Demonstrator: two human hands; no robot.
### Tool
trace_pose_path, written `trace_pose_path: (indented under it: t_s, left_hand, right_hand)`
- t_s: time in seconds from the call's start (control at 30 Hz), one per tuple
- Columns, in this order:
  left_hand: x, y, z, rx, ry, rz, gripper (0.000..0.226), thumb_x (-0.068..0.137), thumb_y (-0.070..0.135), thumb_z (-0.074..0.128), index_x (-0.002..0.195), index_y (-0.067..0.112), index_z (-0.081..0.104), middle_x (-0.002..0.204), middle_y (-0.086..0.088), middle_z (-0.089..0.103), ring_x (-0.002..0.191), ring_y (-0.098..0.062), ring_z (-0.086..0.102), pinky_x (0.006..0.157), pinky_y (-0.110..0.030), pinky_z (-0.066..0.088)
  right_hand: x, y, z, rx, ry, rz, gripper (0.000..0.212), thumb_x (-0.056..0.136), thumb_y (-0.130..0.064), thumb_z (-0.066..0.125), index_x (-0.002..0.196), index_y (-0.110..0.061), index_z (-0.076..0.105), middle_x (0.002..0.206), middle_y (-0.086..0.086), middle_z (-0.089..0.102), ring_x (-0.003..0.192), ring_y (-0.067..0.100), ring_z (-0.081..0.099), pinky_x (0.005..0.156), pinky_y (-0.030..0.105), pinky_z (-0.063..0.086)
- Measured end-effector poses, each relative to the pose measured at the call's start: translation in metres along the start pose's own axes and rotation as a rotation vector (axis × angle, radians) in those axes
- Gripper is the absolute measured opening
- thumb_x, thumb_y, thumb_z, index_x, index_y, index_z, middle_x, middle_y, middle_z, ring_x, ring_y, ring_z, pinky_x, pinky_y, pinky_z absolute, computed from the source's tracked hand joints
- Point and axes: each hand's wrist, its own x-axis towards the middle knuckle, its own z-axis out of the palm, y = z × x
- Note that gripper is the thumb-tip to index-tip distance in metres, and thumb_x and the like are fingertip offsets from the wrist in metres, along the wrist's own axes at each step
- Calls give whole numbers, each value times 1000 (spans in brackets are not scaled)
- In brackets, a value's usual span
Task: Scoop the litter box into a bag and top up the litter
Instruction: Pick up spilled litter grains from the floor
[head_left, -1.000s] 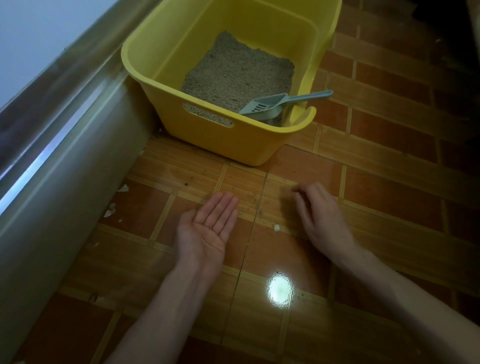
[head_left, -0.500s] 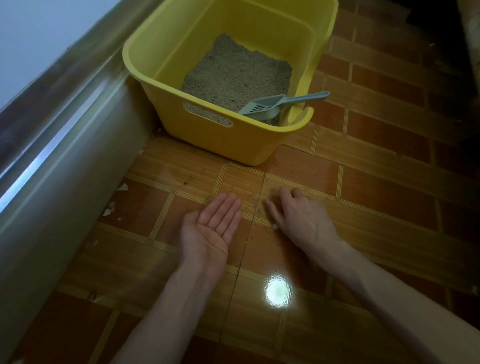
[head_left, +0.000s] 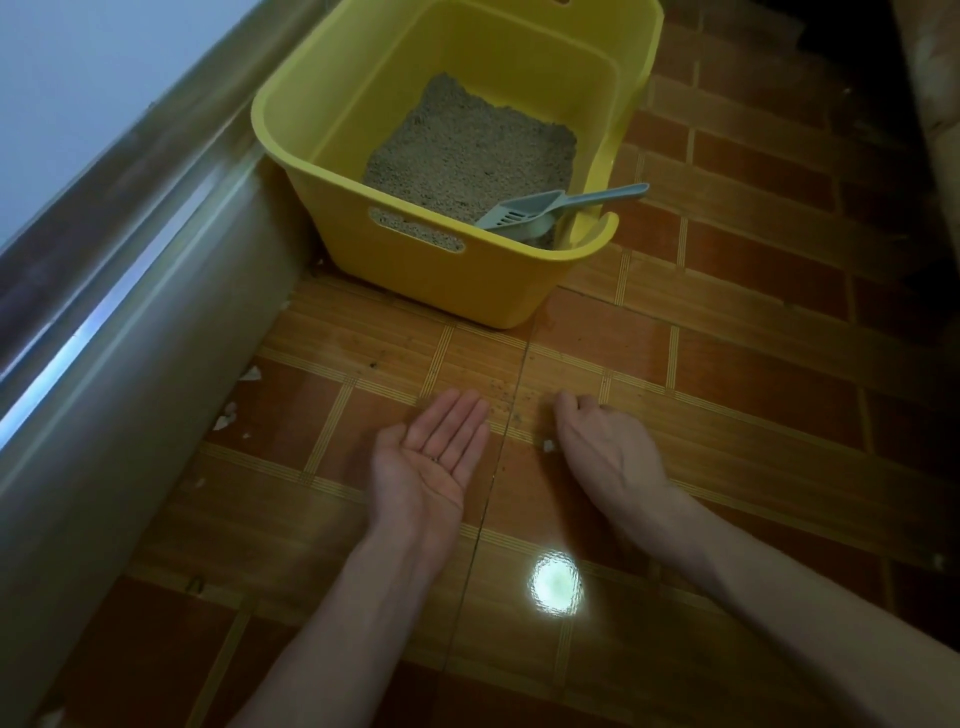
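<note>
A yellow litter box (head_left: 441, 283) with grey litter (head_left: 467, 150) is seen on the floor (head_left: 753, 364), past the fingertips of both hands. A grey scoop (head_left: 524, 213) is laid across its near right corner, handle pointing right, over the rim. The left hand (head_left: 431, 462) is held palm up, fingers straight. The right hand (head_left: 602, 447) is laid palm down on the floor, fingers curled under; a grip cannot be told.

The far rim of the yellow litter box (head_left: 519, 291) runs off the top edge. My right hand (head_left: 602, 447) has its fingertips curled under, so I can't tell whether they pinch anything. The specks on my left hand (head_left: 431, 462) are too small to name — likewise the pale crumb (head_left: 547, 445) on the floor (head_left: 753, 374).
</note>
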Motion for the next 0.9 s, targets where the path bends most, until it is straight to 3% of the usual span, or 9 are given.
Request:
trace_pose_path:
  t_s: [0.1, 0.17, 0.3, 0.43, 0.53, 0.7, 0.9]
  left_hand:
    - [-1, -4, 1, -5, 4, -4, 56, 107, 30, 19, 115, -1, 64, 115, -19, 73, 107, -27, 72, 97, -37, 52]
    - [-2, -8, 1, -3, 10, 2, 56, 107, 31, 18, 116, -1, 64, 115, -19, 73, 108, -27, 71, 100, -38, 51]
    - [-4, -15, 1, 13, 29, 4, 57, 107, 33, 18, 118, 1, 63, 112, -18, 74, 107, -26, 71, 100, -37, 51]
    - [-7, -15, 0, 23, 42, -58, 56, 106, 34, 22, 118, 1, 67, 117, -20, 72, 110, -29, 70, 97, -39, 51]
    - [-8, -13, 0, 0, 10, -75, 58, 105, 32, 21, 121, -2, 65, 114, -19, 73, 104, -26, 73, 90, -36, 51]
    - [-11, -10, -2, 11, -1, -70, 50, 101, 28, 30, 124, -1, 64, 118, -22, 71, 101, -27, 73, 88, -36, 55]
    - [-14, -19, -3, -49, -38, -22, 46, 105, 23, 26, 120, -1, 62, 113, -16, 74, 104, -24, 73, 93, -34, 52]
  right_hand:
    - [2, 5, -7, 194, -4, 32, 10, 104, -13, 37, 103, -13, 46, 94, 10, 67, 68, 29, 60, 56, 37, 37]
    - [-4, -1, -18, 373, 24, 66, 16, 106, -21, 41, 91, -17, 41, 81, 8, 66, 63, 30, 60, 54, 40, 43]
    - [-29, -38, -56, 656, 124, 37, 24, 109, -33, 38, 88, -22, 43, 68, -3, 55, 56, 19, 54, 48, 32, 35]
    - [-37, -69, -79, 626, 136, -82, 23, 109, -36, 33, 112, -20, 50, 93, -1, 65, 72, 22, 65, 62, 41, 55]
    - [-36, -78, -80, 535, 133, -119, 33, 108, -35, 33, 130, -16, 48, 109, 2, 66, 84, 22, 69, 68, 44, 58]
    - [-43, -65, -79, 652, 243, -166, 14, 106, -41, 43, 106, -30, 50, 94, -9, 63, 78, 13, 63, 62, 34, 54]
    - [-38, -2, -33, 731, 264, 189, 23, 106, -36, 45, 88, -23, 51, 66, -8, 55, 53, 14, 54, 47, 30, 41]
